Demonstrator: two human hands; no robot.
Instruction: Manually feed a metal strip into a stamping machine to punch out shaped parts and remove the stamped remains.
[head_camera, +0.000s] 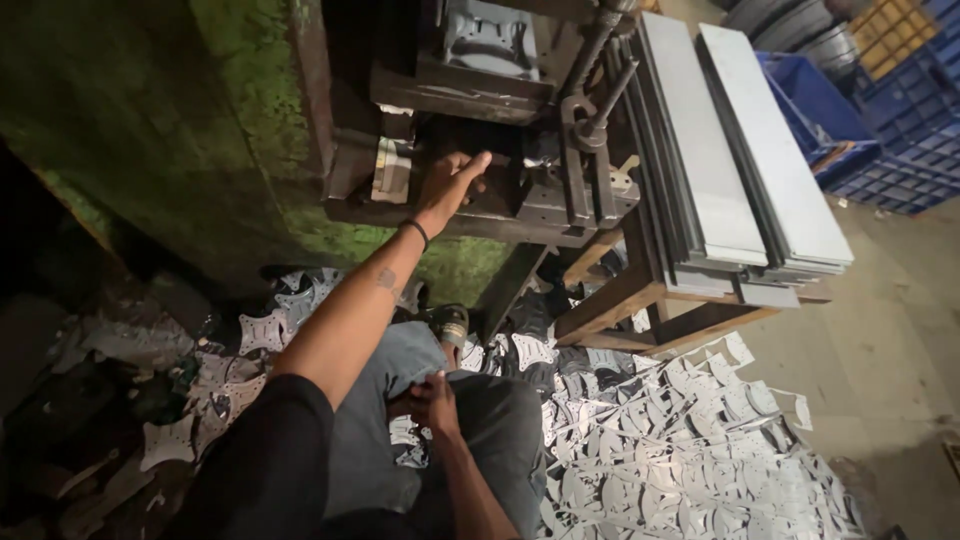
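- The left hand (452, 187) is stretched far forward into the opening of a green, worn press machine (200, 130); its fingers are held together and laid flat on the dark die block (500, 190) inside, with the thumb spread to one side.
- A black band (417, 232) is worn on the left wrist.
- Whether a metal piece is pinched under those fingers cannot be told, since the spot is dark.
- The right hand (432, 403) is rested near, on the lap, against grey trousers (480, 430); the fingers are curled inward, but what they close on, if anything, cannot be told.
- A sandalled foot (450, 325) is seen just beyond the knee, on the floor.
- To the right of the press, long grey sheet-metal strips (730, 150) are stacked on a wooden stand (640, 300).
- The floor near and to the right is covered with a heap of punched sheet-metal scrap pieces (680, 440); more lie at the left.
- At the far right, blue plastic crates (890, 130) are stood on the floor.
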